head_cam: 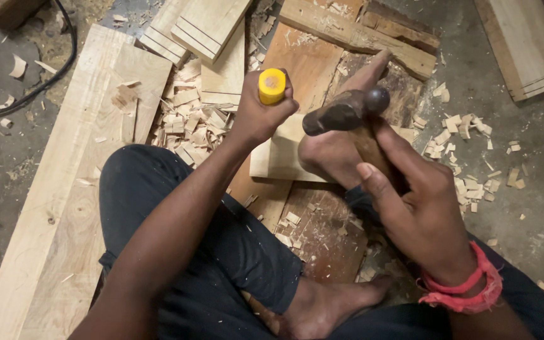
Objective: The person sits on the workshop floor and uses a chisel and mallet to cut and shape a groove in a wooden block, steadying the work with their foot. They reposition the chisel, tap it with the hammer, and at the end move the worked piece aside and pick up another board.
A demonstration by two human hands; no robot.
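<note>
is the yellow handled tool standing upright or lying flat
Upright. The left hand grips the yellow-handled tool with its yellow butt end facing the camera, above the pale wood block. Its blade is hidden.

A chisel handle is gripped upright in the left hand, over a small board that is pinned under a foot; a hammer is held in the right hand, its head just right of the handle and above the foot. Wood chips are heaped left of the small board, between it and a long plank lying at far left. Grooved boards lie behind the chips, and a cable runs at upper left.
</note>
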